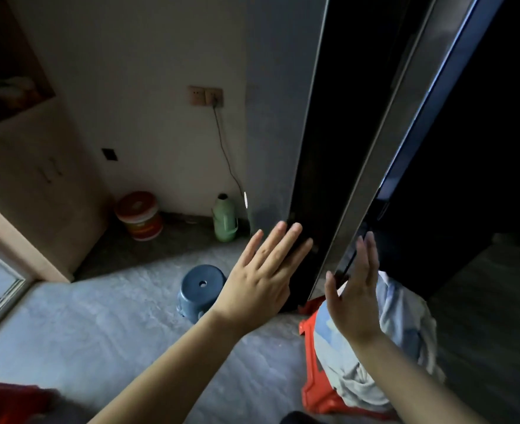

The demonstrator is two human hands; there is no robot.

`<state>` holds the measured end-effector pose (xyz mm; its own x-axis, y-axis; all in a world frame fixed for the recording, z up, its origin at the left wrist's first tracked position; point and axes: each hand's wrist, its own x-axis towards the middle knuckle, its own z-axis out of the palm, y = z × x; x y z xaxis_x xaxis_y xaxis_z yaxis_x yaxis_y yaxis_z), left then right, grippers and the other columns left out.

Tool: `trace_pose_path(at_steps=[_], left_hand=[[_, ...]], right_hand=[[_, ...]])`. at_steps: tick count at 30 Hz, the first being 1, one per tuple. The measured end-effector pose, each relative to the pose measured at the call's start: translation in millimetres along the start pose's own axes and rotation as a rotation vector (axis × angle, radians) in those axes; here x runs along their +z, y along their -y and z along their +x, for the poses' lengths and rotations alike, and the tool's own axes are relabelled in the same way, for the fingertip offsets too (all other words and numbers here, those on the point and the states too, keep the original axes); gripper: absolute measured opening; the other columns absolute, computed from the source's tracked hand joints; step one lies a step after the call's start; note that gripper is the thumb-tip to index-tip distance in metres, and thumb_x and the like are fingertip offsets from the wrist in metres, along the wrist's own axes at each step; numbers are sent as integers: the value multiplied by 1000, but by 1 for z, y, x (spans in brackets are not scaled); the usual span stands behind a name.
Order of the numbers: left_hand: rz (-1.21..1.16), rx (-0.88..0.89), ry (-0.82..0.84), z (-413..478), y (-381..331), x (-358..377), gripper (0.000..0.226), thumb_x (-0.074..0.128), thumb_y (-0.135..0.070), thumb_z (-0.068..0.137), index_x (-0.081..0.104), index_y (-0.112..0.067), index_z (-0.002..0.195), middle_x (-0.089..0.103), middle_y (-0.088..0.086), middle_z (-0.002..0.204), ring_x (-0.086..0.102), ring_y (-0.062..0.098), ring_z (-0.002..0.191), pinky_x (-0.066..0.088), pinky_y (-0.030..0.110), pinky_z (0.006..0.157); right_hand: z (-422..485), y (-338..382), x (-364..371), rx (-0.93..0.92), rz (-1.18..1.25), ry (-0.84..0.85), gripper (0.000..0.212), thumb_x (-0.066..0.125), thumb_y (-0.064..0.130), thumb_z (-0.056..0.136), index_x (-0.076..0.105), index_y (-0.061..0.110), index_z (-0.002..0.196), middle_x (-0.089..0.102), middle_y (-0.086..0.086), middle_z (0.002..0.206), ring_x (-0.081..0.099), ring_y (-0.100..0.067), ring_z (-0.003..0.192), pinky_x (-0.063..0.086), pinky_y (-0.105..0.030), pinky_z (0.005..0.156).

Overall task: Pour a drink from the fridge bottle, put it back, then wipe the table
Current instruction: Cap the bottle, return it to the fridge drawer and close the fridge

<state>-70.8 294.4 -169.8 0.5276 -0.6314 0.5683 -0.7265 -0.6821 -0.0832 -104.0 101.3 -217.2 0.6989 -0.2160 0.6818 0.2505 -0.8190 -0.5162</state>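
A tall dark fridge (338, 117) fills the right half of the view, with a grey-edged door (384, 148) running up from the floor. My left hand (264, 270) lies flat with straight, spread fingers against the dark left panel, near its lower edge. My right hand (356, 289) is held flat with straight fingers at the lower edge of the grey door strip. Neither hand holds anything. No bottle, glass, table or cloth for wiping is identifiable in view.
A blue upturned stool (200, 290) stands on the floor left of the fridge. A green jug (224, 218) and a red-lidded bucket (139, 215) sit by the wall. A red stool (316, 377) with pale cloth (405, 332) on it is below my right arm.
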Motion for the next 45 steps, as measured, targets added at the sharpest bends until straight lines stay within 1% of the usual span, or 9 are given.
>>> trace_pose_path(at_steps=[3,6,12,19,27,32,36,39,45], left_hand=[[-86,-61,-55,15,2,3,83,61,-22,84,13,-16,151,9,8,158,9,25,147,19,44,117],[-137,-64,20,33,6,11,87,57,-35,86,5,-16,152,9,6,159,10,24,147,24,45,115],[-173,9,147,63,2,31,85,52,-35,85,2,-20,153,7,3,160,9,22,147,25,41,115],[-145,61,161,109,-20,55,81,51,-38,85,11,-20,152,9,2,159,10,22,147,23,41,115],[-150,86,182,173,-43,92,84,55,-27,79,14,-17,152,11,3,159,16,24,145,29,42,113],[-159,69,191,208,-50,113,86,58,-26,78,14,-19,152,13,2,159,14,22,146,29,45,113],[-75,-26,94,231,-41,118,80,51,-31,80,18,-17,151,13,7,159,11,25,146,23,48,115],[-18,-99,64,252,-24,121,85,61,-34,79,20,-18,151,8,7,159,7,27,147,23,52,114],[99,-53,61,284,4,139,97,68,-46,76,12,-23,152,5,3,160,-2,27,147,13,56,114]], right_hand=[[15,6,-9,-187,-53,-31,68,52,23,88,20,6,146,19,-19,152,21,-31,143,26,-38,115],[31,4,-11,-331,-110,41,72,54,21,88,15,16,149,12,-8,158,18,-30,144,27,-42,114],[48,-25,-16,-264,-123,33,61,51,23,92,23,8,144,21,-14,153,22,-32,143,31,-46,112],[74,-71,-38,-212,-106,17,54,48,26,94,33,-2,138,22,-10,153,26,-33,142,26,-36,116],[120,-134,-55,-164,-144,28,63,64,17,84,37,-5,136,29,-18,149,27,-30,142,32,-44,112],[152,-169,-58,-122,-174,56,65,59,27,89,35,-9,138,27,-19,151,27,-29,142,34,-42,111],[169,-178,-57,-147,-205,-15,67,58,21,90,25,-7,142,18,-19,154,20,-33,144,28,-42,115],[185,-174,-51,-269,-295,2,69,59,10,87,22,-4,143,19,-20,153,18,-36,143,23,-47,116],[214,-183,-25,-316,-665,20,74,55,22,90,14,4,149,9,-13,158,3,-28,147,6,-44,119]])
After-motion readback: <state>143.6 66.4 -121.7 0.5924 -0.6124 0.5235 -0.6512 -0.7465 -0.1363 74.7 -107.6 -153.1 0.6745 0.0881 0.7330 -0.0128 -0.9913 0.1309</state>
